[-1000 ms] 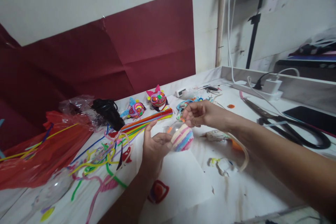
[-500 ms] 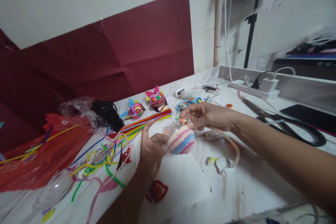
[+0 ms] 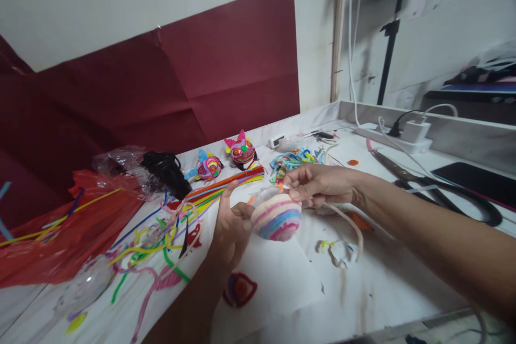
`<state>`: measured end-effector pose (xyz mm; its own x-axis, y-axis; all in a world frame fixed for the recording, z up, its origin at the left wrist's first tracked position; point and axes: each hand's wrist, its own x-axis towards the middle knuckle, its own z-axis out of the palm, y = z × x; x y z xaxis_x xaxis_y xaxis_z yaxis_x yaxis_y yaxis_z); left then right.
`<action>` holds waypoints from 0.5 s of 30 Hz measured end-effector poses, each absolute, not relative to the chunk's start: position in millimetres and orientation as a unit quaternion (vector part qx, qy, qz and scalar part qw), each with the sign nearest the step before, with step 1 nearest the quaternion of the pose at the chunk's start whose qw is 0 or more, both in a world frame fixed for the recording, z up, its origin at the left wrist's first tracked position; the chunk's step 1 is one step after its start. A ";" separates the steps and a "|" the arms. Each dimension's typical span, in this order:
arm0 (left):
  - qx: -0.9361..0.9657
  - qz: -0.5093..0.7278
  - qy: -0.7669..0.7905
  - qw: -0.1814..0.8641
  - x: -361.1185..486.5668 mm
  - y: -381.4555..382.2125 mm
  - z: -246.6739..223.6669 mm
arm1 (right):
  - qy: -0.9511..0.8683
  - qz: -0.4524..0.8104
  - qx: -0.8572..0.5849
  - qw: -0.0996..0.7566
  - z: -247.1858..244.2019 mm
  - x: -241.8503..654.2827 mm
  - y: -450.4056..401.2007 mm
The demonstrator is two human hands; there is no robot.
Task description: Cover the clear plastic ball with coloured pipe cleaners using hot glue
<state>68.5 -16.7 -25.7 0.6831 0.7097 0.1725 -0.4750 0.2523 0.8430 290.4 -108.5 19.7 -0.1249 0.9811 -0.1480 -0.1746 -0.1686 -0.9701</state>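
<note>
Our left grip [image 3: 230,224] is nearly closed, fingertips on the left side of the striped ball [image 3: 278,219]. Our right grip [image 3: 309,185] is in a tight pinch at its upper right edge, so the ball sits between the two grips, over the paper [image 3: 288,274]. A pale strand [image 3: 351,226] trails out right of the right grip; can't tell if it's pinched in there too. Just beyond that grip there's a colourful pile [image 3: 298,160], with scissors [image 3: 433,189] well off to its right.
</note>
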 end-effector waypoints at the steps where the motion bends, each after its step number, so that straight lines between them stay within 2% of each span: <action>1: 0.475 0.377 0.120 0.786 68.2 -14.2 -27.6 | -0.439 0.607 -0.459 0.478 18.4 289.6 -107.9; 15: 0.498 0.299 0.087 0.809 67.9 9.9 -40.3 | -0.414 0.560 -0.473 0.540 11.0 271.0 -108.0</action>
